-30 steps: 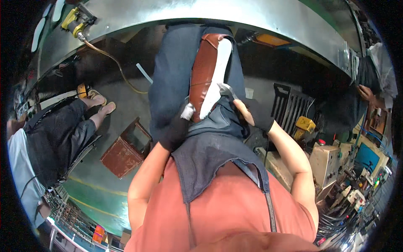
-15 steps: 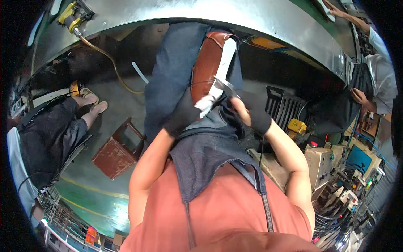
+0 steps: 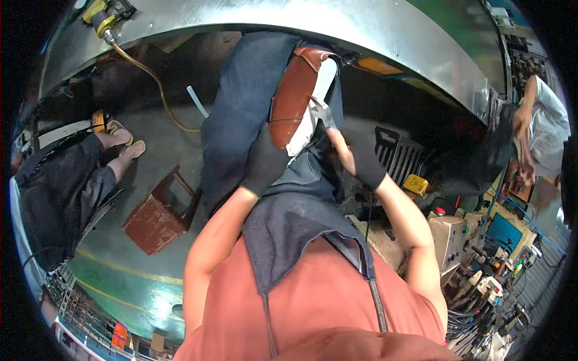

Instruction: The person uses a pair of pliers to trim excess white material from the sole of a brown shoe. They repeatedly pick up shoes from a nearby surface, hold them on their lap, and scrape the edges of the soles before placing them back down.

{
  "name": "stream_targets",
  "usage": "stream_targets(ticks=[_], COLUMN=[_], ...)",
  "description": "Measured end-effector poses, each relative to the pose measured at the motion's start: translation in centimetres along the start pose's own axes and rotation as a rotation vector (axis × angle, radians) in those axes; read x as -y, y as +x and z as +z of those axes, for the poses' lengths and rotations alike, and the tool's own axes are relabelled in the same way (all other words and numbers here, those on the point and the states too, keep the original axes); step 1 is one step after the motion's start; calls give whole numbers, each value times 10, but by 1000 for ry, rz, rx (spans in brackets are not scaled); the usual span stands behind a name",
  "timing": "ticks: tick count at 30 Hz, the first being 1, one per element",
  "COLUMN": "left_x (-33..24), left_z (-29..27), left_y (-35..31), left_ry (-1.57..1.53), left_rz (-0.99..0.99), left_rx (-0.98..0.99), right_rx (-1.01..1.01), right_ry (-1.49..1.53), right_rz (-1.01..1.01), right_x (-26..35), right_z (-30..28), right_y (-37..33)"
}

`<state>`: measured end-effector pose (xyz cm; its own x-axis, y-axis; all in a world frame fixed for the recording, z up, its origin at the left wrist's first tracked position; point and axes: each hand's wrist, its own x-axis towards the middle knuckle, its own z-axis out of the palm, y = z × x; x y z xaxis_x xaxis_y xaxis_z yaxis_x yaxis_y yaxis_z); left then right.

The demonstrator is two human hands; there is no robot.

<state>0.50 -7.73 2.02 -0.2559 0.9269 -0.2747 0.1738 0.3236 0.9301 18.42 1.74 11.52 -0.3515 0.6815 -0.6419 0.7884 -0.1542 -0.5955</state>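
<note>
A brown leather shoe (image 3: 294, 90) lies across my lap, tilted so its white underside (image 3: 325, 78) faces right. A thin dark cord crosses the leather. My left hand (image 3: 268, 159), in a black glove, is closed round the shoe's near end; its fingers are partly hidden. In a black glove with bare fingertips, my right hand (image 3: 358, 159) grips a flat, silvery metal hand tool (image 3: 323, 113) whose exact kind is unclear. The tool's tip touches or hovers just over the white underside, where the surface looks ragged toward the near end.
A metal bench (image 3: 253, 13) runs along the far side, with a yellow-and-black air tool (image 3: 103, 18) and hose at its left. A brown stool (image 3: 158, 216) stands left on the floor. Machines (image 3: 448, 240) fill the right. Other people sit at left and right.
My right hand has moved the tool slightly farther along the white underside. My left hand keeps its grip. At the right, a co-worker's arm has drawn back from the bench.
</note>
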Motion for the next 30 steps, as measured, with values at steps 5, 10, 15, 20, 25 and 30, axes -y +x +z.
stream_targets(ticks=[5,10,15,20,25,30], left_x=[-7,-18,-67,-126,-100,10], left_z=[-2,-15,-58,-144,-62,-24], left_y=[-10,-8,-19,1,54,40], left_ry=[-28,22,554,104,85,-186], left_rz=[142,235,110,23,301,77], left_rx=[20,38,184,-43,-135,145], right_rx=[-252,-188,-125,-54,58,96], right_ry=[32,240,212,81,350,175], right_rz=[-380,-140,32,-110,23,-220], right_x=[-17,-20,-16,-46,-23,-19], right_z=[22,29,26,-11,-20,-41], right_y=[-25,-10,-1,-52,-58,-36])
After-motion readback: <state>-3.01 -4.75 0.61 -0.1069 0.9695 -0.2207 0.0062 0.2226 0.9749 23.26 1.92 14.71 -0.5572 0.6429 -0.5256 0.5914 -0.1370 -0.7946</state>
